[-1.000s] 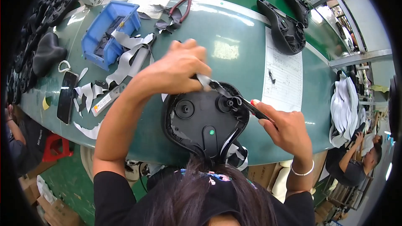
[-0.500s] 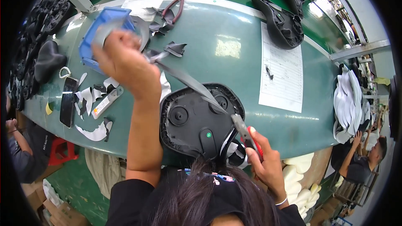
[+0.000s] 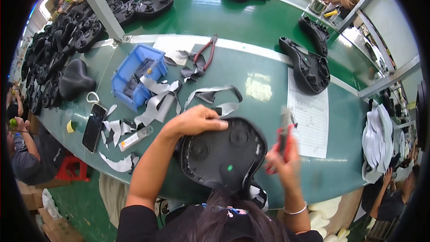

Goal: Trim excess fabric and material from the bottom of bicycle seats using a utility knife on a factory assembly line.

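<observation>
A black bicycle saddle (image 3: 215, 163) is underside up at the near side of the table, tilted toward me. My left hand (image 3: 199, 122) grips its far left rim, thumb on the underside and the other fingers partly hidden. To the right of the saddle, my right hand (image 3: 286, 163) is closed round a red-handled utility knife (image 3: 283, 138), blurred by motion. The knife points away from me and is apart from the saddle. Just beyond the saddle lies a curled grey trimmed strip (image 3: 214, 93). More black and white scraps hang at the saddle's near right side.
A blue bin (image 3: 139, 74) holds dark scraps. Nearby are red-handled pincers (image 3: 207, 54), a phone (image 3: 94, 127), a box cutter blade case (image 3: 135, 138) and white offcuts (image 3: 156, 107). Another saddle (image 3: 309, 67) overlaps a printed sheet (image 3: 309, 116). Many saddles (image 3: 58, 58) are heaped left.
My left hand has come down from over the blue bin to the saddle rim, letting go of the grey strip. The knife has moved off the saddle's edge. The view has tilted up.
</observation>
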Motion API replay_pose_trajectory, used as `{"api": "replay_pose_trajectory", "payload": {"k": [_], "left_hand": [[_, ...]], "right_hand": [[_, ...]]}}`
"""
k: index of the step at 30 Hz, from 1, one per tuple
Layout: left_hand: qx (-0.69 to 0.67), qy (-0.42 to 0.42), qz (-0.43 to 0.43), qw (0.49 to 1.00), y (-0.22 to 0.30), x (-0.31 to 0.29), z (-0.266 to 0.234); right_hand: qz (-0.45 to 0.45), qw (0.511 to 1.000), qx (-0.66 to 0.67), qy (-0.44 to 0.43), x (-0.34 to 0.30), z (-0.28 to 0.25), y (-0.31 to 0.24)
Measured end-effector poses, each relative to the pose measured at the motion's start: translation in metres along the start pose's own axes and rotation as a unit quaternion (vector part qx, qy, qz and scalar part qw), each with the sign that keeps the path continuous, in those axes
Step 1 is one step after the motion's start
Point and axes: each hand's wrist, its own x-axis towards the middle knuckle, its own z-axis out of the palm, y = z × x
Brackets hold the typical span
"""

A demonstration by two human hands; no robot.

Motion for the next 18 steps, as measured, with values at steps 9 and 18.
{"api": "replay_pose_trajectory", "payload": {"k": [9, 18], "left_hand": [[-0.303, 0.471, 0.183, 0.808, 0.015, 0.106, 0.004], [-0.15, 0.375, 0.17, 0.899, 0.002, 0.112, 0.052]], "right_hand": [[-0.218, 0.955, -0.079, 0.183, 0.131, -0.029, -0.028], [-0.137, 0.982, 0.122, -0.043, 0.46, 0.049, -0.034]]}}
